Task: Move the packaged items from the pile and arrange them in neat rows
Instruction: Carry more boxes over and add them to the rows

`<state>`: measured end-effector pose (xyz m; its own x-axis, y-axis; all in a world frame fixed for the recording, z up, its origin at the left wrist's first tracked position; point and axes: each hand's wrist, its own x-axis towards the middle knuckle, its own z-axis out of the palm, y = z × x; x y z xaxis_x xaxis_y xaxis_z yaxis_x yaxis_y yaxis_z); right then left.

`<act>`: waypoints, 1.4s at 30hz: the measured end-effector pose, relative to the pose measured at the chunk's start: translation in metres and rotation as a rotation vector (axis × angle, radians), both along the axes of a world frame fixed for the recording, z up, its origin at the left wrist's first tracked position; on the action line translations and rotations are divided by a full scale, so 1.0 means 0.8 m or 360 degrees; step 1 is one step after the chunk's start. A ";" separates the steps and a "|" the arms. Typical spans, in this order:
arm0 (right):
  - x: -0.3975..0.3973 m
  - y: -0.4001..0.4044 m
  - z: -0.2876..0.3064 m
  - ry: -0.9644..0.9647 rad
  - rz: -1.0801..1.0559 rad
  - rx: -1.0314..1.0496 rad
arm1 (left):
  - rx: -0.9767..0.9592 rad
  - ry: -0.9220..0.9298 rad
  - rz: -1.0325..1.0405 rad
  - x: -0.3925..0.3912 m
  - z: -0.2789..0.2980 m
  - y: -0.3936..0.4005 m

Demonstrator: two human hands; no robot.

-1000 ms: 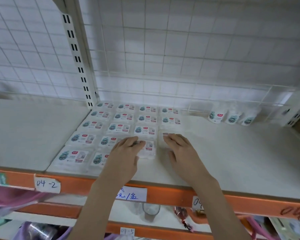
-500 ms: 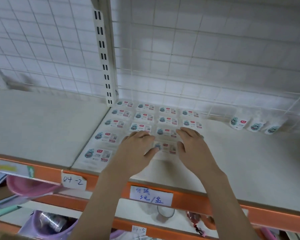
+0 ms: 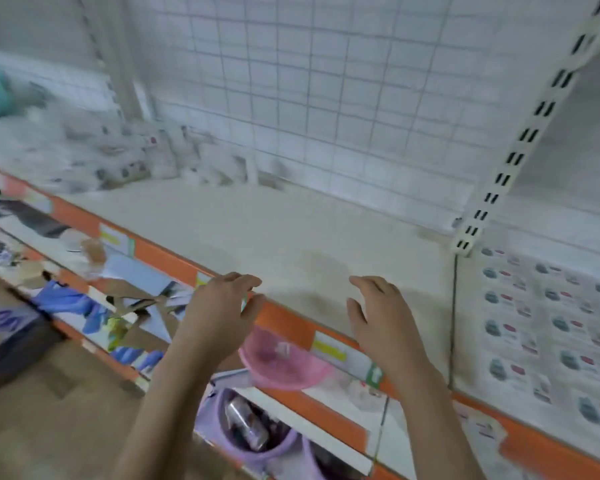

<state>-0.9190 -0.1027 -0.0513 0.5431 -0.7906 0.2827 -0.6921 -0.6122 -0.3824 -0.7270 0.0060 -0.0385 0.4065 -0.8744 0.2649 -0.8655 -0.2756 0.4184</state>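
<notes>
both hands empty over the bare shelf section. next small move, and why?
Probably reach left toward the pile of packaged items at the back-left of the shelf and pick some up. Left hand and right hand hold nothing, and the neat rows lie to the right. The frame is blurred.

Single head-worn view, close, looking forward and down across a white shelf point(image 3: 291, 237), wire grid backing point(image 3: 326, 81) behind, motion-blurred, lower shelves at bottom left
</notes>
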 end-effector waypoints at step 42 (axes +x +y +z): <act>0.406 -0.105 0.025 -0.0096 -0.0567 -0.0007 | 0.0066 -0.0214 -0.0598 0.418 0.036 -0.251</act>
